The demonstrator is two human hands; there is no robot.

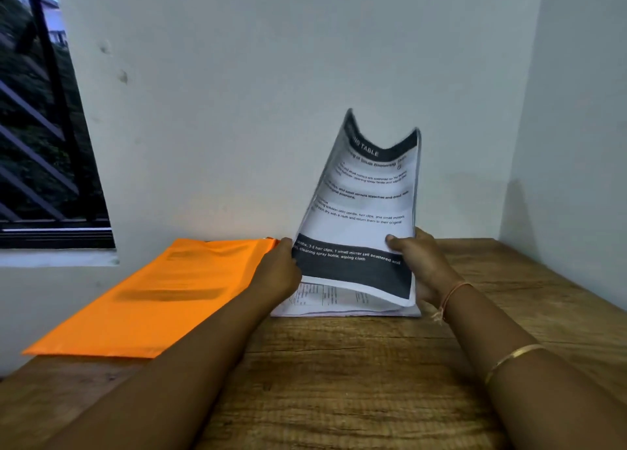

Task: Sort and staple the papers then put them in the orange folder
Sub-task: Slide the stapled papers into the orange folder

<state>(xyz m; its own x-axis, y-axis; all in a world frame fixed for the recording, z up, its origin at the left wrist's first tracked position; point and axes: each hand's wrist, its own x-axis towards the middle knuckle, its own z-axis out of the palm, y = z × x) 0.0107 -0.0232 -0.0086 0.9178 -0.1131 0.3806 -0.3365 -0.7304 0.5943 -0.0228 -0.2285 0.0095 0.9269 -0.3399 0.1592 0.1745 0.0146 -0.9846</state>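
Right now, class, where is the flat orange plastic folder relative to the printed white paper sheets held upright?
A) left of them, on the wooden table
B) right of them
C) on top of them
A: the orange folder lies on the wooden table, left of the held sheets.

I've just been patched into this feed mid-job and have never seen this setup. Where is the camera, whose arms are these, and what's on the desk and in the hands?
There is no machine here. A person works with bare hands, and the single picture comes from a camera worn on their head, looking forward and down. The left hand and the right hand each grip one side of some printed sheets, held upright and bowed. Beneath them, more papers lie flat on the wooden table. The orange folder lies on the table to the left. No stapler is in view.
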